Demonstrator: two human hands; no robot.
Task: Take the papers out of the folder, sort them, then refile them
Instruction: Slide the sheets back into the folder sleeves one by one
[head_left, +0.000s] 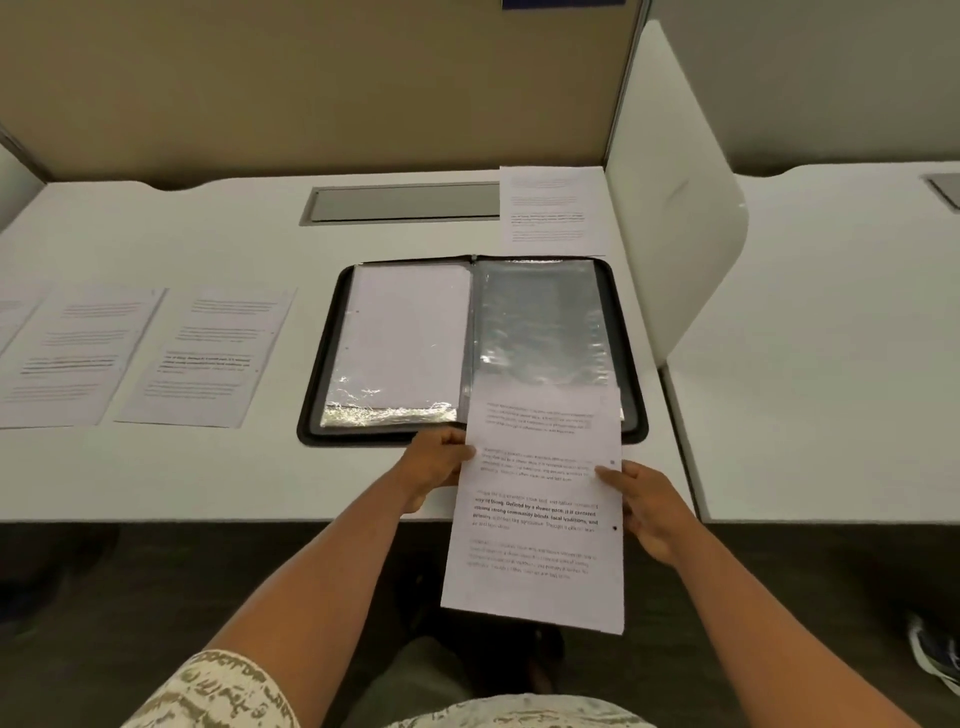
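You held a printed sheet (540, 499) at both side edges: your left hand (434, 465) pinched its left edge with thumb on top, and your right hand (647, 506) pinched its right edge the same way. The sheet's top end overlapped the lower right corner of the open black folder (631, 364), at 12 o'clock from your hands on the white desk (208, 467). Two sorted pages (208, 358) lay at 9 o'clock of the folder, another page (550, 210) at its 1 o'clock.
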